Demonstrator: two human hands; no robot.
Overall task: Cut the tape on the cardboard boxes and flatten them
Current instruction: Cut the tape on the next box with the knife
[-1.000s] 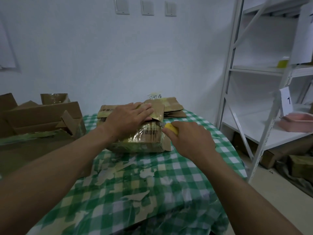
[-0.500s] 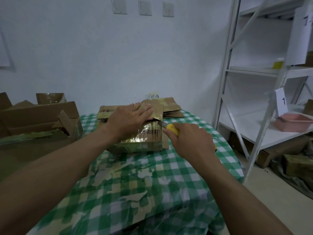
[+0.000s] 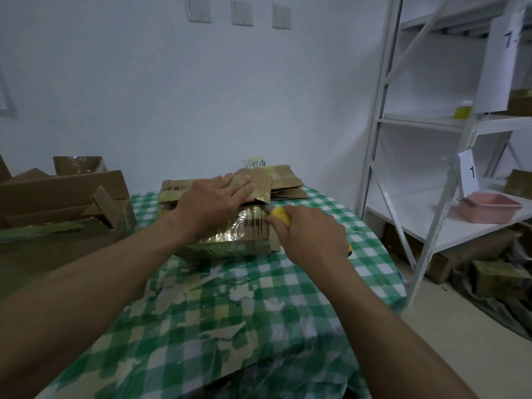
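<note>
A small cardboard box (image 3: 244, 231) wrapped in shiny clear tape sits in the middle of the green checked table (image 3: 288, 283). My left hand (image 3: 213, 201) lies flat on its top, fingers spread, pressing it down. My right hand (image 3: 313, 236) grips a yellow utility knife (image 3: 280, 213) at the box's right side. The blade tip touches the taped upper right edge, just under a raised flap (image 3: 256, 185).
Flattened cardboard (image 3: 285, 180) with a paper label lies behind the box. Opened larger boxes (image 3: 63, 197) crowd the table's left side. White metal shelving (image 3: 431, 168) stands at the right, holding a pink tray (image 3: 489, 210). More boxes (image 3: 498, 276) lie on the floor beneath.
My right hand has drawn the knife up along the box's right edge, from the lower corner to the top. My left hand stays pressed on the box.
</note>
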